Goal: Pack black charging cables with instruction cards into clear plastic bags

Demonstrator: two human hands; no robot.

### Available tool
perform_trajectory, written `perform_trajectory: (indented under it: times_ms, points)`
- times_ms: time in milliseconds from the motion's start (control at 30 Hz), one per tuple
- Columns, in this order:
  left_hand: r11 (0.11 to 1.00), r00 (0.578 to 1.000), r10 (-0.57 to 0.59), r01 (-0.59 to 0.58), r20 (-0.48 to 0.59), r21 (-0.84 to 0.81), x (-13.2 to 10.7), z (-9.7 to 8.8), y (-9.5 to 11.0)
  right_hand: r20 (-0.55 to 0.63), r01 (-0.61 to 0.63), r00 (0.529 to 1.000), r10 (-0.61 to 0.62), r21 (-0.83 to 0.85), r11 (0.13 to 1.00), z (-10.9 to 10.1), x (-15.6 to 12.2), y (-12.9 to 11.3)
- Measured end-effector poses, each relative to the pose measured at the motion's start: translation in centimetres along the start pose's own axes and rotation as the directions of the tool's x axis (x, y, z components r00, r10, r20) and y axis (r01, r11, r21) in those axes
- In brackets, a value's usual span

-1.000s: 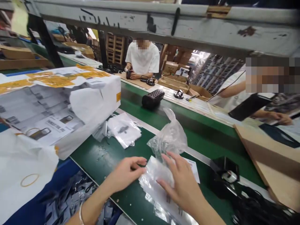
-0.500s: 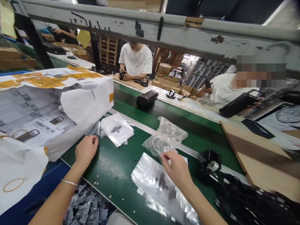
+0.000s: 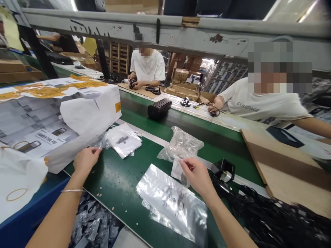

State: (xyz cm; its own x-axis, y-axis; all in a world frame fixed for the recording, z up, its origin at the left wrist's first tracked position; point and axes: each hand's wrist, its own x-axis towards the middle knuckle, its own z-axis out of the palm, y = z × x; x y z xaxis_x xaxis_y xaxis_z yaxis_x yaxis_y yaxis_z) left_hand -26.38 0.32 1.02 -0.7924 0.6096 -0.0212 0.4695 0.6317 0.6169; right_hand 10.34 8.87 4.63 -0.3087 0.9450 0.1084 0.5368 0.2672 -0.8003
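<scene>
My left hand (image 3: 86, 161) is closed in a pinch beside the paper-wrapped stack. Its fingertips meet some crumpled clear plastic, and what exactly they hold is too small to make out. A stack of small clear bags (image 3: 124, 140) with dark print lies just right of it. My right hand (image 3: 197, 176) pinches the edge of a small clear packet (image 3: 178, 169), whose contents I cannot make out. Right behind that packet sits a crumpled clear plastic bag (image 3: 182, 143). Larger printed plastic bags (image 3: 170, 203) lie flat below my right hand.
The wrapped stack (image 3: 90, 120) of printed sheets stands at left. A black perforated speaker (image 3: 159, 108) rests on the green belt. Black cables (image 3: 279, 217) and a tape dispenser (image 3: 224, 170) are at right, near a cardboard sheet (image 3: 289, 165). Two co-workers sit opposite; a bin of small packets (image 3: 95, 224) is below.
A small packet now shows in my right hand, beside the crumpled bag. My left hand stays near the wrapped stack. The co-worker at right no longer holds up a black speaker.
</scene>
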Motion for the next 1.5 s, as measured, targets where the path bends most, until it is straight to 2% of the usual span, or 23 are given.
perform_trajectory:
  times_ms: [100, 167, 200, 267, 300, 333, 367, 467, 533, 600, 800, 933, 1033, 1100, 1167, 1300, 1367, 1433, 1500]
  points:
    - [0.962, 0.993, 0.052, -0.022, 0.103, -0.271, -3.0, 0.3, 1.8, 0.006, -0.022, 1.000, 0.022, 0.072, 0.997, -0.7, 0.5, 0.0]
    - [0.876, 0.959, 0.167, -0.038, 0.228, -0.480, -6.5, 1.5, 4.2, 0.021, -0.052, 0.999, 0.050, 0.138, 0.989, -1.0, 0.9, -0.1]
    - [0.826, 0.924, 0.239, -0.031, 0.299, -0.563, -8.5, 2.3, 5.6, 0.023, -0.068, 0.998, 0.064, 0.173, 0.983, -1.1, 1.0, -0.2]
    - [0.738, 0.826, 0.374, 0.011, 0.422, -0.674, -12.5, 4.1, 8.7, 0.019, -0.095, 0.995, 0.093, 0.238, 0.967, -1.1, 1.1, -0.4]
    - [0.689, 0.752, 0.445, 0.060, 0.487, -0.722, -14.1, 5.2, 10.2, 0.017, -0.106, 0.994, 0.105, 0.264, 0.959, -1.0, 1.1, -0.4]
    - [0.646, 0.699, 0.493, 0.105, 0.519, -0.756, -15.4, 6.2, 11.6, 0.016, -0.114, 0.993, 0.114, 0.286, 0.952, -1.0, 1.0, -0.5]
    - [0.629, 0.684, 0.503, 0.130, 0.528, -0.767, -16.2, 7.3, 12.6, 0.017, -0.119, 0.993, 0.119, 0.301, 0.946, -1.0, 1.0, -0.4]
    - [0.644, 0.674, 0.467, 0.186, 0.573, -0.742, -16.7, 10.1, 14.0, 0.030, -0.121, 0.993, 0.118, 0.321, 0.939, -0.9, 0.8, 0.0]
    - [0.686, 0.663, 0.432, 0.199, 0.612, -0.700, -16.0, 11.2, 13.6, 0.038, -0.121, 0.993, 0.115, 0.319, 0.940, -0.9, 0.7, 0.3]
    - [0.732, 0.656, 0.407, 0.182, 0.636, -0.656, -15.0, 11.5, 12.6, 0.042, -0.124, 0.992, 0.116, 0.314, 0.941, -1.0, 0.7, 0.7]
    - [0.846, 0.730, 0.382, -0.029, 0.567, -0.532, -12.6, 9.6, 10.3, 0.056, -0.118, 0.993, 0.106, 0.311, 0.943, -0.9, 0.6, 1.0]
    - [0.860, 0.712, 0.410, -0.093, 0.570, -0.502, -12.2, 8.6, 9.9, 0.062, -0.117, 0.993, 0.102, 0.313, 0.943, -0.8, 0.5, 1.1]
    - [0.842, 0.687, 0.423, -0.058, 0.591, -0.536, -12.4, 8.5, 9.7, 0.062, -0.119, 0.993, 0.105, 0.317, 0.941, -0.9, 0.5, 1.1]
    - [0.823, 0.667, 0.423, -0.001, 0.613, -0.567, -12.6, 8.5, 9.5, 0.058, -0.125, 0.992, 0.113, 0.319, 0.939, -1.1, 0.5, 1.1]
    - [0.798, 0.671, 0.412, 0.062, 0.617, -0.600, -12.5, 8.4, 9.3, 0.051, -0.133, 0.991, 0.124, 0.322, 0.937, -1.2, 0.5, 1.1]
    - [0.689, 0.745, 0.345, 0.212, 0.571, -0.693, -12.4, 7.9, 9.3, 0.040, -0.142, 0.990, 0.137, 0.334, 0.932, -1.6, 0.4, 1.1]
    - [0.590, 0.758, 0.306, 0.324, 0.576, -0.739, -13.0, 7.7, 10.0, 0.036, -0.142, 0.990, 0.138, 0.337, 0.931, -1.7, 0.3, 1.2]
    - [0.474, 0.722, 0.293, 0.460, 0.627, -0.751, -14.4, 7.8, 11.2, 0.031, -0.136, 0.991, 0.134, 0.336, 0.932, -1.7, 0.2, 1.2]
    - [0.364, 0.645, 0.310, 0.598, 0.698, -0.714, -16.3, 8.6, 12.8, 0.025, -0.125, 0.992, 0.123, 0.331, 0.935, -1.7, -0.1, 1.2]
